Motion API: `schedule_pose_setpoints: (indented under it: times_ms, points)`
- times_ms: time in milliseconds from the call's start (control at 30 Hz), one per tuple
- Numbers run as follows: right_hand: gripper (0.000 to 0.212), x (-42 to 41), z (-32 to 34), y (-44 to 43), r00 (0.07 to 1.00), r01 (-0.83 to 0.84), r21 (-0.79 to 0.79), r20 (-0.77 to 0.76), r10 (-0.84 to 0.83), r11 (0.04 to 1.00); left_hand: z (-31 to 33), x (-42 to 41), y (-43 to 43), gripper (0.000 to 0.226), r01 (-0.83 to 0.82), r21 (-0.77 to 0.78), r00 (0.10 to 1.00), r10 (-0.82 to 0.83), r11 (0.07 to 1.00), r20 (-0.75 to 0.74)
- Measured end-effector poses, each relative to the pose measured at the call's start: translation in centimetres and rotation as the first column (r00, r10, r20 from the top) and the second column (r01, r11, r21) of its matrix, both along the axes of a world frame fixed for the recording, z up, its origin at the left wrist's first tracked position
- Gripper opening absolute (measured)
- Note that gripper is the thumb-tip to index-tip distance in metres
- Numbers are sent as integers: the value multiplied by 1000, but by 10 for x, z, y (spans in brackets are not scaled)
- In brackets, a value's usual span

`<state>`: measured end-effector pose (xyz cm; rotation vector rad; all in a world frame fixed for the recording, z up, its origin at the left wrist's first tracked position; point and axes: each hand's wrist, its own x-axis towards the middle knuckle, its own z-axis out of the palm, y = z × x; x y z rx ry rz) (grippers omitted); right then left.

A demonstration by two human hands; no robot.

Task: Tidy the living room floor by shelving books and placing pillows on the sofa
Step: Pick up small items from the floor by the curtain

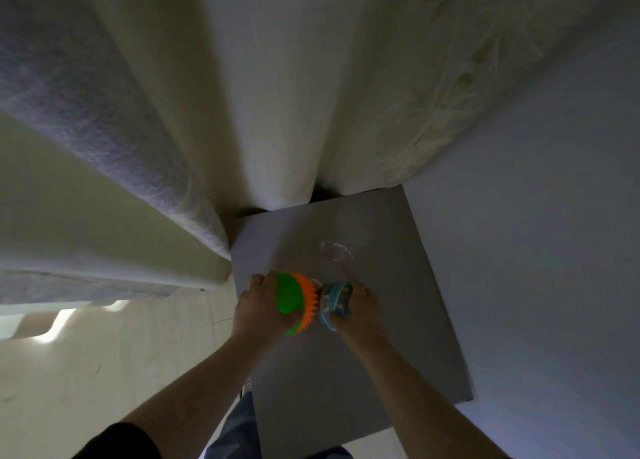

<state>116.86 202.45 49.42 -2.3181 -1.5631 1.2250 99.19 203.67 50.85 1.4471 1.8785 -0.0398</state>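
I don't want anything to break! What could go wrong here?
The clear container on the grey surface is hard to see, so a hand might knock it. The spiky ball in the left hand is round; set down, it could roll off. The right hand holds a blue roll, so no hand is free.

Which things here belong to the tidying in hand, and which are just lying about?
In hand:
- spiky green-and-orange ball, gripped by the left hand
- blue round item, gripped by the right hand

Lying about:
- clear container on the grey surface
- curtains

No books or pillows show.
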Motion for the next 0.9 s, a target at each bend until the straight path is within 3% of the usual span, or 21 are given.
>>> schedule_pose_setpoints:
  times_ms: [333, 567, 900]
  points:
    - [70, 4, 28, -15, 998, 38, 48, -57, -36, 998, 26, 5, -2, 89, -32, -12, 999, 32, 999, 15]
    - [66, 8, 81, -31, 988, 55, 83, -148, -42, 995, 77, 5, -21, 66, -76, 2, 997, 76, 997, 26]
    - [68, 20, 137, -46, 959, 0, 178, -280, 51, 984, 138, 8, -86, 65, -285, 152, 955, 266, 947, 133]
